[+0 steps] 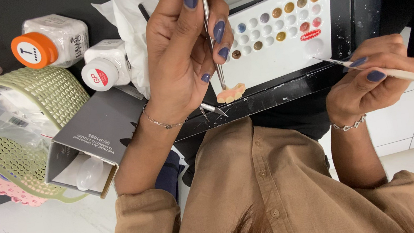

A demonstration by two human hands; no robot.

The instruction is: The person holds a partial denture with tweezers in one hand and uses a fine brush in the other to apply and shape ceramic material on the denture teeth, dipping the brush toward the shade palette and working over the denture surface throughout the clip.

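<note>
The left hand (178, 56) pinches thin tweezers (210, 32), their long axis running 12 to 6; the tips hold a small tooth piece (230, 93). The right hand (368, 78) pinches a brush (396, 73), its tip at 3 o'clock from the piece, over the palette (283, 54).

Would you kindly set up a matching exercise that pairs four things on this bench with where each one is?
Things:
1. thin metal instrument
2. brush
3. white palette
4. green mesh basket

Places:
a. held in the right hand
b. far left, with clear plastic bags inside
c. held in the left hand, tip at the pink dental piece
d. beyond both hands, its small wells holding colours

Pairs: 1-c, 2-a, 3-d, 4-b
</note>
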